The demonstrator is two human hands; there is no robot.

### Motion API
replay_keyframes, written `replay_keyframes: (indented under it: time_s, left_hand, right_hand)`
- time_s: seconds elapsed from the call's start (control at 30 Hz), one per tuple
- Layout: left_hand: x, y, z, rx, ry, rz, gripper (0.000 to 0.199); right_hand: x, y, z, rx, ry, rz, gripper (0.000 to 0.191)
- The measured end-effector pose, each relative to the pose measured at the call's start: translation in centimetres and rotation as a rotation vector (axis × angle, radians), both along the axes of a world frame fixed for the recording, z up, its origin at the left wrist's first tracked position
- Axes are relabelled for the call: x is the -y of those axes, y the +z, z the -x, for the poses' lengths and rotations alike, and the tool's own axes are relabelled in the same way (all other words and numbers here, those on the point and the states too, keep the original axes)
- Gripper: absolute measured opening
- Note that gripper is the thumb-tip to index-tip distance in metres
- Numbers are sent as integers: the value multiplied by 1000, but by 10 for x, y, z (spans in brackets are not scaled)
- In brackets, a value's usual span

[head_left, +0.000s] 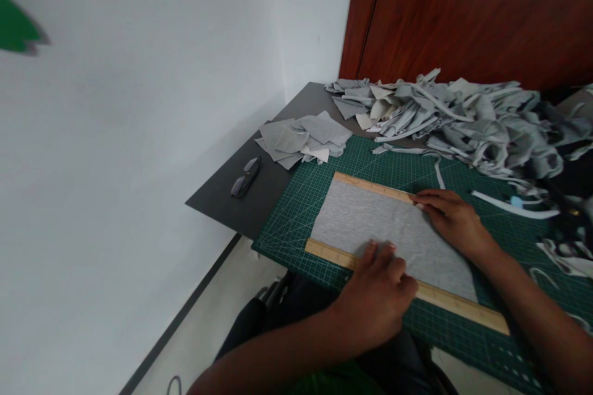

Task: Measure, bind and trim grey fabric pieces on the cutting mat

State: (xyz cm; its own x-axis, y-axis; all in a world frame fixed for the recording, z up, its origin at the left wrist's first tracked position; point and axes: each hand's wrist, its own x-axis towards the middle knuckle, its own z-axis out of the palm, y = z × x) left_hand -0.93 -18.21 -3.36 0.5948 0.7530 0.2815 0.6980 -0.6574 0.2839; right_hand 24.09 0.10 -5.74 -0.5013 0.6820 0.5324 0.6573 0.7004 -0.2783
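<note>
A piece of light grey knit fabric (361, 213) lies flat on the green cutting mat. One wooden ruler (449, 301) runs along its near edge, and a second wooden ruler (365, 184) lies along the far edge. My left hand (377, 290) is over the near ruler, with bent fingers holding it down and fingertips touching the fabric. At the far ruler's right part, my right hand (449, 219) grips it between thumb and fingers, the palm above the fabric. The hand covers that end of the ruler.
The green cutting mat (287, 216) rests on a dark tabletop (217, 203). Dark glasses (246, 178) lie left of it. Flat grey fabric pieces (306, 136) are stacked at the back left. A large heap of grey scraps (491, 117) covers the back right, with loose strips (514, 207) nearer.
</note>
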Motion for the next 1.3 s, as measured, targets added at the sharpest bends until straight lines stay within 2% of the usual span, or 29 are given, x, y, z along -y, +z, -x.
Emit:
replay_keyframes:
  time_s: [0.17,0.37,0.67,0.97,1.3]
  left_hand:
    - [-1,5,2,-18,-48,-24,22]
    - [-3,-1,1,20,-50,-4,18]
    - [-9,6,10,-27,-156,-57,33]
    - [-11,5,9,-31,-145,-98,25]
    - [-13,7,8,-18,-144,-36,21]
  right_hand:
    - [0,-1,-1,-15,-13,27,27]
    - [0,-1,-1,-39,-18,43,27]
    - [1,2,0,-15,-19,43,28]
    - [1,1,0,-4,-17,24,27]
    - [2,4,1,-28,-13,48,27]
